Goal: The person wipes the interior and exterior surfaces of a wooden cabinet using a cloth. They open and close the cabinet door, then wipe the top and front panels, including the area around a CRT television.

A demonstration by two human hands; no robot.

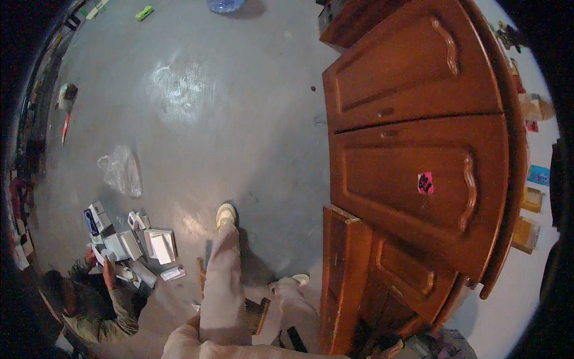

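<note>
A small part of my left hand (193, 321) shows past a beige sleeve (179, 340) at the lower edge, beside my left leg; its fingers are hidden. A small pale scrap (196, 307) lies close to it, and I cannot tell whether they touch. My right hand is out of view. Before me are my legs in beige trousers (222, 282), with a pale shoe (226, 215) on the grey floor (269, 148). To my right stands a brown wooden cabinet (403, 166) with its doors closed. A wooden frame piece (262, 316) shows between my legs.
At lower left a seated person (101, 314) handles white items among several boxes (160, 247). A clear plastic bag (121, 172) lies beyond them. A narrow wooden unit (343, 264) projects on the right. A green object (144, 13) and a blue item (225, 4) lie farther off.
</note>
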